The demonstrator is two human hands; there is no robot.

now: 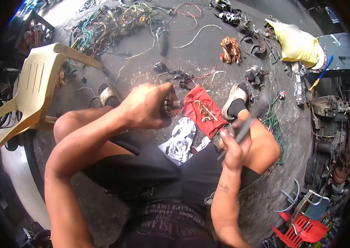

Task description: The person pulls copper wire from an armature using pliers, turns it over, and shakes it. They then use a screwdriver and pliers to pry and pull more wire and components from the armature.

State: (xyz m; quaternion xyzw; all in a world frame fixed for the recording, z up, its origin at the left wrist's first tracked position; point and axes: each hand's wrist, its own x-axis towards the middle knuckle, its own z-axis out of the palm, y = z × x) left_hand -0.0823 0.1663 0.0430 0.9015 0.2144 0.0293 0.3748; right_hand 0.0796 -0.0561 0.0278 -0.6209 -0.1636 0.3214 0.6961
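Observation:
My left hand [148, 105] is closed around what looks like a motor armature [176, 104], with a ridged body and a short shaft pointing right; the fingers hide much of it. My right hand [236, 148] grips a long dark metal tool [247, 127], blurred by motion, so its exact kind does not show. It is held up apart from the armature. Between my feet a red cloth [195, 97] lies on the floor, bearing small copper-coloured scraps [204, 110]. Nearer to me is a crumpled white cloth [182, 136].
A cream plastic chair [38, 78] stands at the left. Tangled wires [121, 25] spread across the floor ahead, and a copper wire bundle [230, 50] lies further right. Machine parts [332, 136] line the right side, near a yellow sack [299, 43] and a broken red plastic piece [303, 229].

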